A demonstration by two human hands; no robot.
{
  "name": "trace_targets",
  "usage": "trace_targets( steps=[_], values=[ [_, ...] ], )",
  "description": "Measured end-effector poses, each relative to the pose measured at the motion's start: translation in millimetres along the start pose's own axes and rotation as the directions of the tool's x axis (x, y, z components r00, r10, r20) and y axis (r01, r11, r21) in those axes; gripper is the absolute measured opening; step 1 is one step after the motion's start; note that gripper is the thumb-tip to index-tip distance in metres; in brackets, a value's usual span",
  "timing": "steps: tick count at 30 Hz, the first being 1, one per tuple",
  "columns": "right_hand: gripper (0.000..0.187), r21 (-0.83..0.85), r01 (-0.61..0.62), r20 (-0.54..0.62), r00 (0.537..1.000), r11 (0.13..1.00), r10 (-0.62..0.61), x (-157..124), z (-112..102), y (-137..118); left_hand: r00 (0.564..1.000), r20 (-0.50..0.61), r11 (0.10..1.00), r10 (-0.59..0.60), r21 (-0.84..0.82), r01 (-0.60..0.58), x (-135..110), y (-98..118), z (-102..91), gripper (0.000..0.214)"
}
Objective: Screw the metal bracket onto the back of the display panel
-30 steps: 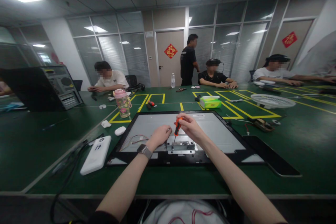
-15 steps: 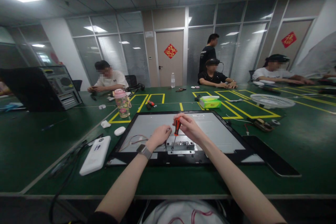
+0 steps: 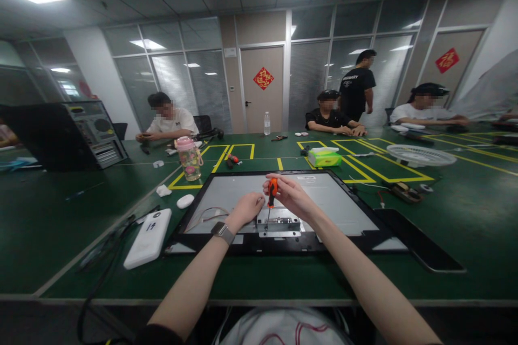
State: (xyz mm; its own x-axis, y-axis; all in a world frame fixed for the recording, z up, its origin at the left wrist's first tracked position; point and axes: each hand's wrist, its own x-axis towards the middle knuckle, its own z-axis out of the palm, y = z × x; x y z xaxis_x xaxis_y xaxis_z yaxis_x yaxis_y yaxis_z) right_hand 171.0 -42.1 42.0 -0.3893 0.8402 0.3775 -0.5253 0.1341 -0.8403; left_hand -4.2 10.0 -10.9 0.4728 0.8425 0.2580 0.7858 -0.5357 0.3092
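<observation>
A flat display panel (image 3: 342,206) with a black frame lies face-down or face-up, I cannot tell which, on the green table. At its near edge sits a silver metal bracket (image 3: 285,225). My right hand (image 3: 292,195) grips the orange-and-black handle of a screwdriver (image 3: 272,192). The shaft points down and its tip meets the bracket's left part. My left hand (image 3: 247,209) rests beside the bracket's far left corner, fingers curled together; whatever they pinch is hidden. Thin wires (image 3: 208,214) lie on the panel left of that hand.
Left of the panel are a white power bank-like block (image 3: 148,240), a white oval case (image 3: 185,201), black cables (image 3: 109,242) and a pink-lidded bottle (image 3: 188,159). A black strip (image 3: 421,240) lies right. Behind stand a green tissue pack (image 3: 325,157) and a white round grille (image 3: 421,154). Several people are beyond.
The screwdriver handle has turned slightly and stands a bit more upright, with my right fingers shifted on it. My left hand stays put. A standing person behind has moved to the right.
</observation>
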Motion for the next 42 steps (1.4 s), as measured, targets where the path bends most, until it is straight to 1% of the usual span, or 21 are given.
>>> trace_targets(
  steps=[2, 6, 10, 13, 17, 19, 21, 26, 29, 32, 37, 40, 42],
  values=[
    [0.033, -0.001, 0.011, -0.021, 1.0, 1.0, -0.011, 0.4, -0.7, 0.3, 1.0, 0.003, 1.0, 0.003, -0.002, -0.003, 0.4, -0.4, 0.2, 0.026],
    [0.023, -0.04, 0.061, -0.071, 0.995, 0.997, -0.064, 1.9, -3.8, 2.0, 1.0, 0.026, 1.0, -0.013, 0.013, 0.013, 0.3, 1.9, -2.0, 0.027],
    [0.021, -0.045, 0.096, -0.079, 0.992, 0.994, -0.1, 2.7, -5.7, 3.5, 0.999, 0.035, 1.0, -0.016, 0.027, 0.015, -0.9, 5.0, -4.9, 0.028],
    [0.02, -0.02, 0.079, -0.053, 0.995, 0.997, -0.08, 2.0, -5.3, 3.6, 0.999, 0.028, 0.999, -0.015, 0.032, 0.014, -1.1, 4.8, -4.7, 0.029],
    [0.028, 0.018, 0.031, -0.003, 1.0, 0.999, -0.031, 0.9, -2.9, 2.5, 1.0, 0.017, 1.0, -0.016, 0.022, 0.015, -0.2, 1.6, -1.4, 0.028],
    [0.028, 0.034, 0.014, 0.012, 1.0, 0.999, -0.014, 0.7, -1.9, 2.0, 1.0, 0.011, 1.0, -0.012, 0.017, 0.012, 0.4, -0.1, 0.1, 0.028],
    [0.025, 0.034, 0.014, 0.008, 1.0, 0.999, -0.014, 0.7, -1.6, 2.1, 1.0, 0.009, 1.0, -0.013, 0.014, 0.013, 0.8, -1.0, 1.1, 0.028],
    [0.02, 0.0, 0.056, -0.021, 0.998, 0.998, -0.056, 0.9, -4.3, 3.7, 1.0, 0.009, 1.0, -0.005, 0.006, 0.005, 0.9, -0.8, 0.4, 0.029],
    [0.022, 0.006, 0.049, -0.035, 0.998, 0.999, -0.049, 0.9, -5.6, 3.7, 1.0, 0.006, 1.0, 0.007, 0.012, -0.007, 0.7, -0.6, -0.2, 0.029],
    [0.027, 0.023, 0.036, -0.022, 0.999, 0.999, -0.035, 0.6, -4.7, 2.3, 1.0, -0.002, 1.0, 0.007, 0.019, -0.007, 0.7, -1.0, 0.5, 0.029],
    [0.028, 0.04, 0.006, -0.011, 1.0, 0.999, -0.006, 0.4, -1.7, 0.5, 1.0, 0.002, 0.999, -0.013, 0.029, 0.013, 0.9, -1.1, 2.1, 0.028],
    [0.029, 0.031, 0.02, -0.032, 0.999, 0.999, -0.019, 1.2, -2.7, 1.9, 1.0, 0.001, 1.0, -0.008, 0.012, 0.008, 0.4, 0.1, 0.9, 0.029],
    [0.026, 0.018, 0.04, -0.036, 0.999, 0.999, -0.039, 1.7, -4.5, 3.7, 1.0, -0.005, 1.0, 0.004, -0.005, -0.004, -0.1, 1.1, -0.2, 0.029]
  ],
)
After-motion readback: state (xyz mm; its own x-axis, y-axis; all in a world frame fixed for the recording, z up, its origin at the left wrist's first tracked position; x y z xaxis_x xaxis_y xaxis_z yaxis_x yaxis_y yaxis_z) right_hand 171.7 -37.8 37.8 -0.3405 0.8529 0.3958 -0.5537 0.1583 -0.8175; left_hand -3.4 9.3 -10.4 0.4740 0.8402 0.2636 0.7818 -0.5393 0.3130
